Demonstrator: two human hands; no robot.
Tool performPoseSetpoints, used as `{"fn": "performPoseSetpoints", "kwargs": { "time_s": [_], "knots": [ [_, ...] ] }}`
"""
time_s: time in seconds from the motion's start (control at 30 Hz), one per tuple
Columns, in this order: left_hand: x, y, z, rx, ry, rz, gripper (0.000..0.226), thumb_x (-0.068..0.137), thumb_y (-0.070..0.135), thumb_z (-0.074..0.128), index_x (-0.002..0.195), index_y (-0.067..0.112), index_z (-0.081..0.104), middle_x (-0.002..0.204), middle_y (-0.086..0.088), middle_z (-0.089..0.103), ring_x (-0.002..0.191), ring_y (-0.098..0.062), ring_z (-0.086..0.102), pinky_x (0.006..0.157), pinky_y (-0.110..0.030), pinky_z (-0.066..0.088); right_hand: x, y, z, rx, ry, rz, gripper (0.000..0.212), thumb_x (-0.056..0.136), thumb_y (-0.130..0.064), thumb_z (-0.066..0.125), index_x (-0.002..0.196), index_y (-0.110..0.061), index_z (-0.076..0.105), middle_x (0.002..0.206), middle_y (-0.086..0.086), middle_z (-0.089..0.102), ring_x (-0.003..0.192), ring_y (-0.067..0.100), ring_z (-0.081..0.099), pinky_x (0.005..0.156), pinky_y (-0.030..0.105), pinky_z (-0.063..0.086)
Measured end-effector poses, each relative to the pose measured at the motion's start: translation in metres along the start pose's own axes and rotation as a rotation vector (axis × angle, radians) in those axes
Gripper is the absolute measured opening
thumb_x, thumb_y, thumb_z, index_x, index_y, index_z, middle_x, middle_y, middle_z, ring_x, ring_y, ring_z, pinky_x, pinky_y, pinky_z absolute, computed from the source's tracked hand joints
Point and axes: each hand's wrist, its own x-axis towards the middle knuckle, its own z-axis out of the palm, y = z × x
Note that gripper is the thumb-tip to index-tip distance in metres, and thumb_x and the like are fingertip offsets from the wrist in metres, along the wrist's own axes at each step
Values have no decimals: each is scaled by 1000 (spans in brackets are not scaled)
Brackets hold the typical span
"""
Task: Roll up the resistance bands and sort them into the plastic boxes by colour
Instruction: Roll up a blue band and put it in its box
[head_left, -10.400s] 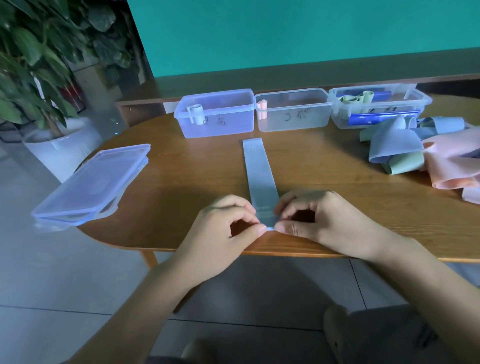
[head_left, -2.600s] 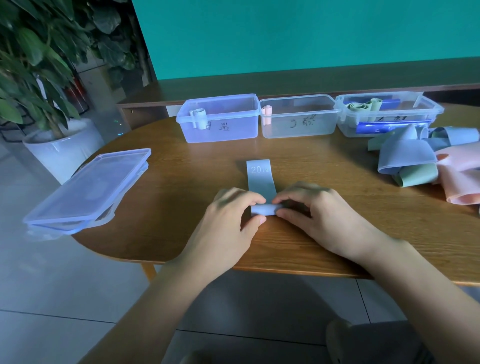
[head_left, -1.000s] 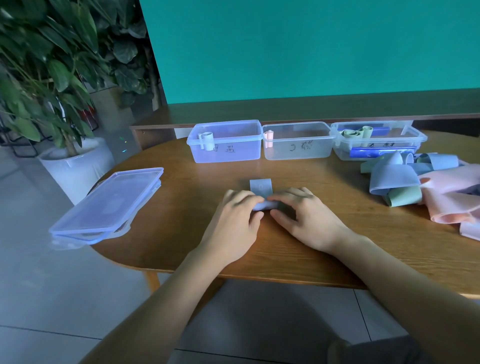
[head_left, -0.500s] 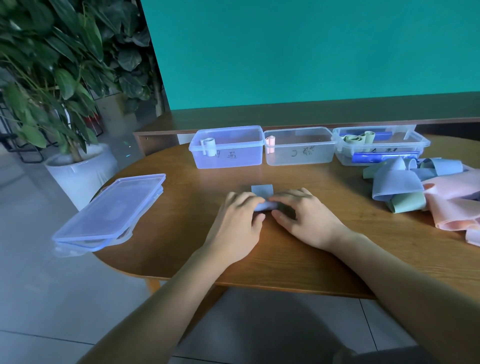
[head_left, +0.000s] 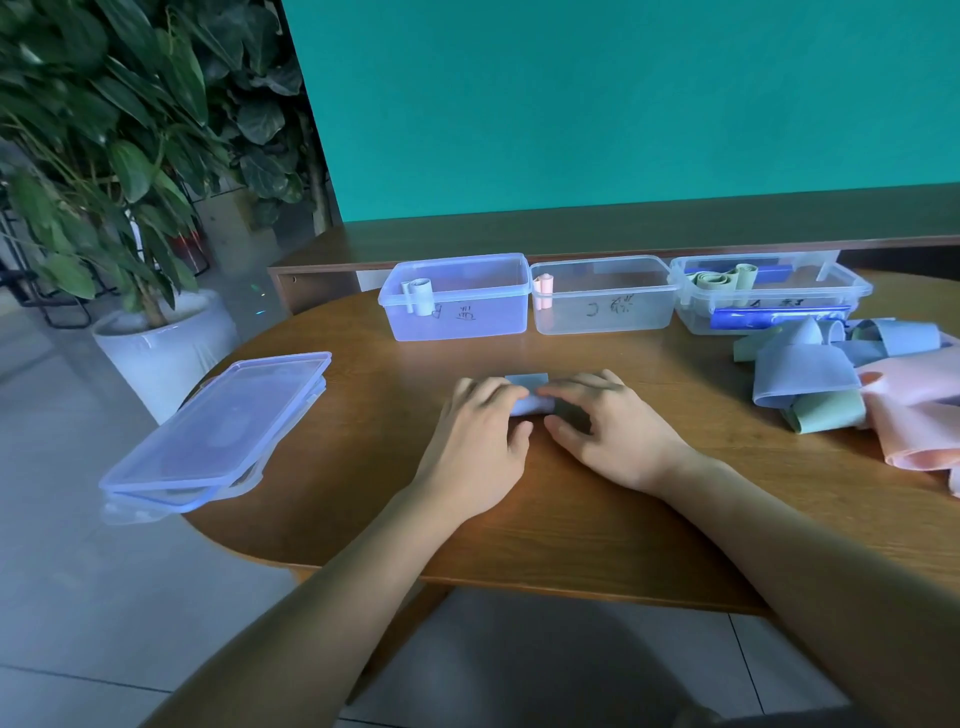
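Head view: progress first, then surface and room, biggest item down within each.
Unsorted pile: loose pastel blue, green and pink flat rubber bands (head_left: 852, 384) heaped at right edge of frame, none rolled. Bulk of the job left, by my read.
Boxes: three clear plastic boxes in a row at upper centre. Left blue-tinted box (head_left: 457, 297) has one pale roll at its left end; middle clear box (head_left: 602, 296) has one pink roll at its left end; right clear box (head_left: 769, 296) holds a green roll plus dark blue pieces.
Current band: light blue rubber band (head_left: 527, 393) at frame centre on the table, almost fully rolled, only a short flat tail showing beyond the fingers. Likely goes to the left box next.
Left hand (head_left: 480, 441): fingers curled over the roll's left end, pressing it down.
Right hand (head_left: 608, 431): fingers curled over the roll's right end; hands close together, thumbs nearly meeting.
Surface: round-edged brown wooden table (head_left: 571, 519), stack of clear plastic lids (head_left: 218, 436) overhanging its left edge.
Room: teal wall (head_left: 623, 104) across the top, dark wooden ledge below it, large leafy plant in a white pot (head_left: 156, 343) upper left, grey tiled floor.
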Motion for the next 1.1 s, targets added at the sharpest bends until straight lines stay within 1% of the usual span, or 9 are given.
{"fn": "performPoseSetpoints", "kwargs": {
  "time_s": [0.2,0.37,0.47,0.57,0.63,0.73,0.83,0.93,1.1],
  "knots": [
    [9,-1,2,-12,-1,-18,31,94,24,62,125,19,64,122,-1,64,112,-28,50,99,-44,45,2,1,1,9,39,-27,37,98,-32,56,135,-29,60,137,-10,58,114,17,47,102,39,45],
    [13,-5,5,21,52,4,28,92,22,63,120,18,65,115,2,64,109,-24,50,96,-40,47,10,8,4,-13,-8,-4,44,99,-38,52,142,-32,53,143,-10,54,115,16,44,104,42,43],
    [15,-7,7,29,39,7,28,93,21,62,120,18,65,117,3,63,110,-23,50,96,-39,47,16,10,5,-17,-4,-4,43,99,-39,50,142,-32,53,142,-11,55,117,16,44,105,44,43],
    [18,-9,9,31,28,-1,33,94,22,60,126,18,63,122,3,63,112,-23,49,98,-41,46,17,10,4,-2,53,-39,37,98,-32,54,135,-29,60,135,-11,60,115,16,47,101,40,46],
    [21,-11,11,34,9,-12,36,94,24,59,130,19,61,126,3,62,114,-23,48,99,-41,46,17,10,4,6,62,-47,34,98,-29,55,131,-28,63,133,-12,61,114,16,47,99,38,46],
    [26,-12,12,36,9,-17,39,94,24,60,132,17,60,128,3,62,115,-24,47,100,-43,45,21,13,5,11,48,-36,36,98,-29,56,134,-28,61,134,-12,60,114,17,48,99,39,46],
    [27,-13,13,9,53,13,35,91,19,63,126,18,64,122,4,64,112,-25,50,98,-44,47,28,17,8,22,30,-5,42,97,-32,55,138,-29,57,137,-12,59,115,19,47,103,43,45],
    [28,-15,14,9,43,22,33,92,18,62,125,19,65,121,5,64,111,-25,50,96,-45,48,33,19,9,23,14,8,46,95,-35,52,141,-30,54,139,-11,58,116,19,47,105,45,43],
    [36,-20,18,3,9,-8,36,93,20,60,130,22,61,126,7,62,111,-25,48,97,-45,46,39,23,10,33,63,-18,39,96,-29,56,135,-26,60,129,-10,60,113,18,49,101,42,46]
  ]
}}
